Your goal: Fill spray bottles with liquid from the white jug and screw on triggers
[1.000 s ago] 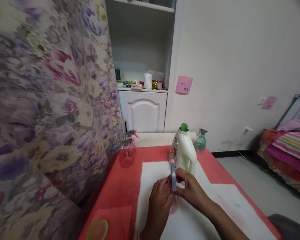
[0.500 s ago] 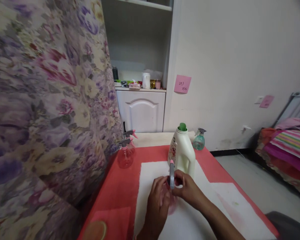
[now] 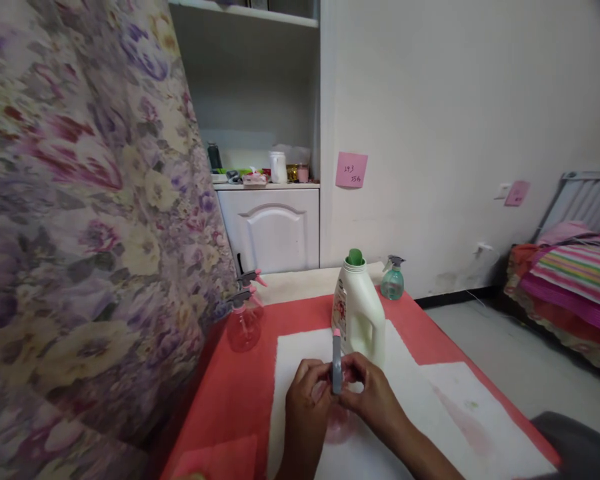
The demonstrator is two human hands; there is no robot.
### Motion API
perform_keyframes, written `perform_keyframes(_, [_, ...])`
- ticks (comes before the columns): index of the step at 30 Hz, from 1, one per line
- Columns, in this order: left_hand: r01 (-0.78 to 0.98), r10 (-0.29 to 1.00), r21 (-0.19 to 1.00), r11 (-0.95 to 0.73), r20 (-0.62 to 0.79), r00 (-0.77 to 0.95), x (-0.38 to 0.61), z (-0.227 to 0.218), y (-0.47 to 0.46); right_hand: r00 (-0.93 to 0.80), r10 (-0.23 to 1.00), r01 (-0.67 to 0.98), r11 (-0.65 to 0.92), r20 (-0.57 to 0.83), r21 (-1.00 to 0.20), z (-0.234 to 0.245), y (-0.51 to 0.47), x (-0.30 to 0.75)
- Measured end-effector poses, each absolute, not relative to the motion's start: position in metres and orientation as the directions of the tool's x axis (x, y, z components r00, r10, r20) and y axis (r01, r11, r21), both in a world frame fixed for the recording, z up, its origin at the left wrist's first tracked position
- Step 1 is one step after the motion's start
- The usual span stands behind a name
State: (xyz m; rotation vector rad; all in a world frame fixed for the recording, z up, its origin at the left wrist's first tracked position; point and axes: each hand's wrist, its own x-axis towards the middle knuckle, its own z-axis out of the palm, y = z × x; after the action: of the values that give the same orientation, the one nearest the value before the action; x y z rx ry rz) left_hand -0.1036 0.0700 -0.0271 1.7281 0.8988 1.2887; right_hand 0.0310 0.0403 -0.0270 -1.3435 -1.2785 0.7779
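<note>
A pink see-through spray bottle (image 3: 337, 428) stands on the white sheet in front of me, its grey trigger head (image 3: 337, 367) with a pink tip facing away. My left hand (image 3: 305, 390) closes round the bottle's neck from the left. From the other side, the fingers of my right hand (image 3: 373, 390) pinch at the collar just below the trigger head. My fingers partly hide the neck. Right behind my hands rises a cream detergent jug (image 3: 365, 307) with a green piece (image 3: 355, 257) in its open mouth.
Two more pink spray bottles (image 3: 243, 331) stand at the table's left edge, by the floral curtain (image 3: 105, 233). A green spray bottle (image 3: 393, 283) is at the back right. White sheets (image 3: 460, 407) lie over the red tabletop (image 3: 230, 400). A bed (image 3: 575, 287) is farther right.
My left hand has moved up from the bottle's body to its neck. The right hand stays at the collar. The view has shifted slightly.
</note>
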Motion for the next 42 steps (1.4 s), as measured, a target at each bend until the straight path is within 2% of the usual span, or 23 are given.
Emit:
perform_keyframes(6, [0.175,0.860,0.843,-0.509,0.505,0.074,-0.097,-0.039,0.069,0.135,0.952,0.281,0.228,0.274,-0.932,-0.019,0.035,0.033])
perform_keyframes(10, [0.194,0.873,0.851,-0.488,0.475,0.112,-0.094,-0.037,0.069,0.079,0.971,0.271,0.196,0.224,-0.942,-0.013,0.036,0.040])
perform_keyframes(15, [0.178,0.883,0.868,-0.463,0.436,0.172,-0.096,-0.032,0.068,0.087,0.976,0.275,0.171,0.202,-0.946,-0.014,0.039,0.039])
perform_keyframes(21, [0.204,0.895,0.875,-0.438,0.406,0.184,-0.100,-0.033,0.067,0.114,0.969,0.282,0.182,0.222,-0.942,-0.023,0.029,0.043])
perform_keyframes(25, [0.229,0.884,0.856,-0.464,0.430,0.182,-0.099,-0.034,0.067,0.161,0.936,0.276,0.262,0.313,-0.925,-0.017,0.014,0.053])
perform_keyframes(33, [0.200,0.879,0.868,-0.454,0.399,0.262,-0.103,-0.034,0.067,0.042,0.868,0.399,0.440,0.495,-0.804,0.000,0.005,0.044])
perform_keyframes(42, [0.219,0.863,0.841,-0.494,0.446,0.236,-0.101,-0.041,0.070,-0.095,0.793,0.539,0.549,0.601,-0.639,0.008,0.019,0.057])
